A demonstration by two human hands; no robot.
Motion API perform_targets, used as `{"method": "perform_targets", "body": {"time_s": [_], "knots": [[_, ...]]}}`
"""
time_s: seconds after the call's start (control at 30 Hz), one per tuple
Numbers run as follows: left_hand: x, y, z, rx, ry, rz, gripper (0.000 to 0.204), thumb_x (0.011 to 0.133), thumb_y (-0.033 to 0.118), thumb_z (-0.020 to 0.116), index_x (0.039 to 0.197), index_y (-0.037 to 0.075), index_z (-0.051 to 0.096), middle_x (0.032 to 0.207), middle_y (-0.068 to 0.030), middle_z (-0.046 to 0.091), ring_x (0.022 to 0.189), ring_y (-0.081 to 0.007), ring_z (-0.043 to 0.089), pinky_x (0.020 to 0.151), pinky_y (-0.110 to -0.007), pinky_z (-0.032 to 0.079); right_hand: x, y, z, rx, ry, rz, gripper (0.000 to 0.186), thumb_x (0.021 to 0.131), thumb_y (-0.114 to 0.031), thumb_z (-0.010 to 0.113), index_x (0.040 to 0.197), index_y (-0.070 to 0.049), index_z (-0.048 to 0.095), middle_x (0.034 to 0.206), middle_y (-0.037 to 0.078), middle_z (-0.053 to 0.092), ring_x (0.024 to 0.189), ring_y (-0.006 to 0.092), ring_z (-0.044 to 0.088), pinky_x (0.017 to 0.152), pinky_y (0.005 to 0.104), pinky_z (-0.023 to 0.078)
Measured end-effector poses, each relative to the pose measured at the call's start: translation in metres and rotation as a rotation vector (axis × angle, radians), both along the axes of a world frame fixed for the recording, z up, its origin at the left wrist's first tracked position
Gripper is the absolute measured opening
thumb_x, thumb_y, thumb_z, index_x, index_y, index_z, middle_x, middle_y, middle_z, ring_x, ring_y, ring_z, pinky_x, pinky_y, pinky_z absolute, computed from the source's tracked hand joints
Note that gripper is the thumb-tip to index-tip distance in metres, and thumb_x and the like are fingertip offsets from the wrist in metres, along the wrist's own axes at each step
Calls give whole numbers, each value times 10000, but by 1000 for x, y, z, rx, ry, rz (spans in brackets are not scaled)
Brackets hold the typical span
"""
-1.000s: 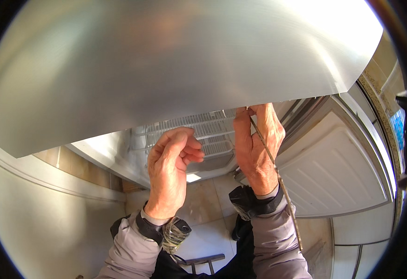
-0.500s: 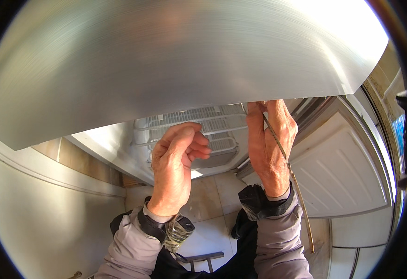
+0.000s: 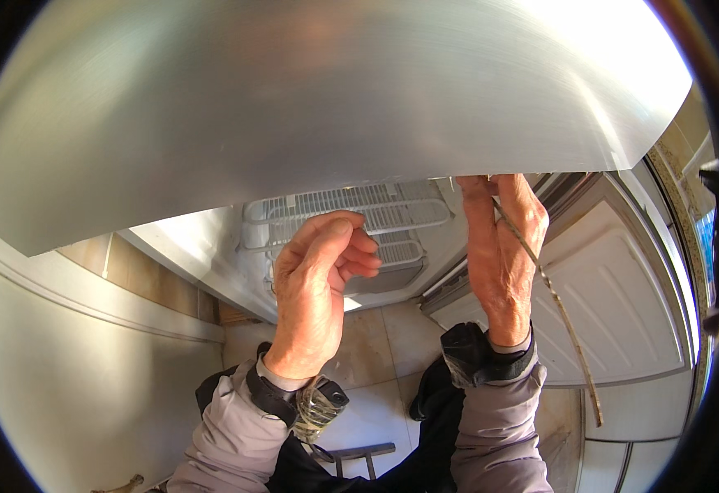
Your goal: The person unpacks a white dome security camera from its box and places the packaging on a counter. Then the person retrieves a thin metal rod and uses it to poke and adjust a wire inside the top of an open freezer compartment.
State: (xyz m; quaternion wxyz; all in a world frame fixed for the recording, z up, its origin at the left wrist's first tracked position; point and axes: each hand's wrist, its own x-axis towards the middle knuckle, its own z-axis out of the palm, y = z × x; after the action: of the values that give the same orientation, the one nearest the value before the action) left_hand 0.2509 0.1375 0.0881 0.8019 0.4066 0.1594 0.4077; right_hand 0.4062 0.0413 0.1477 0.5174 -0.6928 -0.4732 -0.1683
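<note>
My left hand (image 3: pixel 308 292) hovers in front of the open lower compartment of a fridge (image 3: pixel 458 223), fingers loosely curled, thumb raised, nothing in them. Against the lower edge of the brushed silver upper door (image 3: pixel 310 107), my right hand (image 3: pixel 503 246) is closed on one end of a thin brownish strip (image 3: pixel 569 324). The strip passes over the back of that hand and hangs down to the right, free of the forearm. The door edge hides the right fingertips. Each wrist wears a dark strap with a small box.
White wire shelves (image 3: pixel 351 215) line the fridge compartment. Its lower door (image 3: pixel 614 287), with a ribbed white inner panel, stands open on the right. A pale curved surface (image 3: pixel 63 353) fills the left. Below are floor tiles (image 3: pixel 367 361) and a dark bar-shaped thing (image 3: pixel 359 453).
My right hand has shifted to the right along the door edge, and the strip's hanging end has swung right and slightly up. The left hand has barely moved.
</note>
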Motion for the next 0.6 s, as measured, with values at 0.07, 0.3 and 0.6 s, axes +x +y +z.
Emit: {"method": "perform_targets", "body": {"time_s": [0.07,0.3,0.6], "knots": [[0,0,0,-2,0,-1,240,1013,217,618,1113,9,685,903,-66,684,800,-166,649,748,-318,542,1,0,1,-5,26,-3,133,925,31,605,1045,-26,594,855,129,617,700,274,578,709,329,503],[2,-1,-2,-8,-18,0,238,1016,217,627,1108,9,696,906,-71,708,785,-164,672,735,-311,552,3,6,-13,74,-68,31,172,888,66,596,1035,-20,574,885,142,611,754,300,607,720,353,510],[4,-3,-1,0,-30,-28,245,1021,226,626,1111,8,692,910,-68,706,793,-160,671,758,-310,555,3,29,-36,127,-136,8,235,821,143,627,999,-4,580,924,146,631,787,330,619,713,371,524]]}}
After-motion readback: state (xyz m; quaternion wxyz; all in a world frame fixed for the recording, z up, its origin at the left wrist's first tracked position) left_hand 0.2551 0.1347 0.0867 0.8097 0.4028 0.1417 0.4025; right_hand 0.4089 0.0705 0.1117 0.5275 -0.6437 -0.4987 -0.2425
